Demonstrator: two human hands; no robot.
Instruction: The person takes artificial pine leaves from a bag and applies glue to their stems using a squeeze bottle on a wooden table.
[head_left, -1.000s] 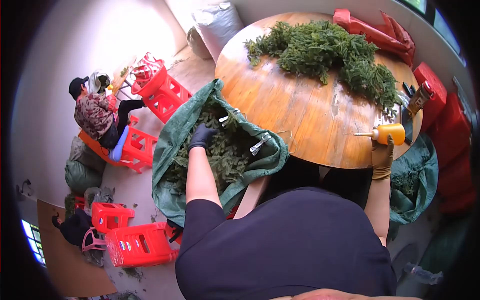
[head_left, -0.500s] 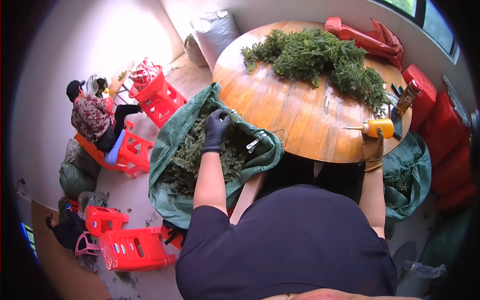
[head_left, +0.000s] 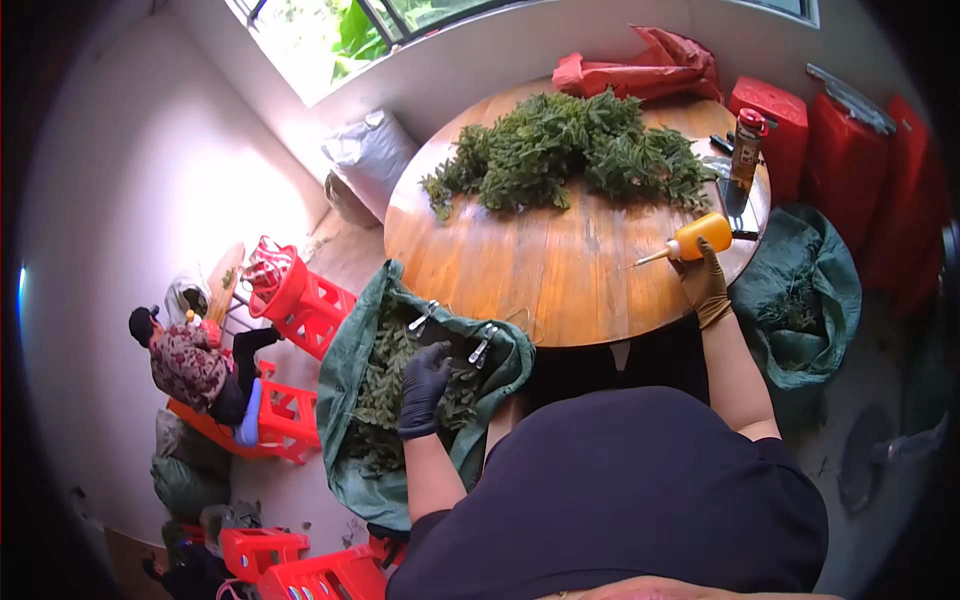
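Observation:
My right hand (head_left: 706,282), in a brown glove, is wrapped around a yellow squeeze bottle (head_left: 703,238). The bottle is tilted, its thin nozzle pointing left just over the round wooden table (head_left: 560,290). In a black glove, my left hand (head_left: 426,385) is above the green sprigs (head_left: 385,385) in a green woven sack (head_left: 345,470). Its fingers are loosely bent and apart from the thumb, and I see nothing held in them. Two metal clips (head_left: 483,345) grip the sack's rim near that hand. A heap of green sprigs (head_left: 560,150) lies across the table's far side.
A drink bottle (head_left: 746,148) and a dark phone (head_left: 738,208) are at the table's right edge. Another green sack (head_left: 800,300) stands right. A red bag (head_left: 640,70) lies behind the sprigs. Red stools (head_left: 290,415) and a seated person (head_left: 190,370) are on the left.
The view has turned and shifted, showing more window. My left hand has moved lower over the sack and its fingers have loosened. The squeeze bottle now tilts more, nozzle lower.

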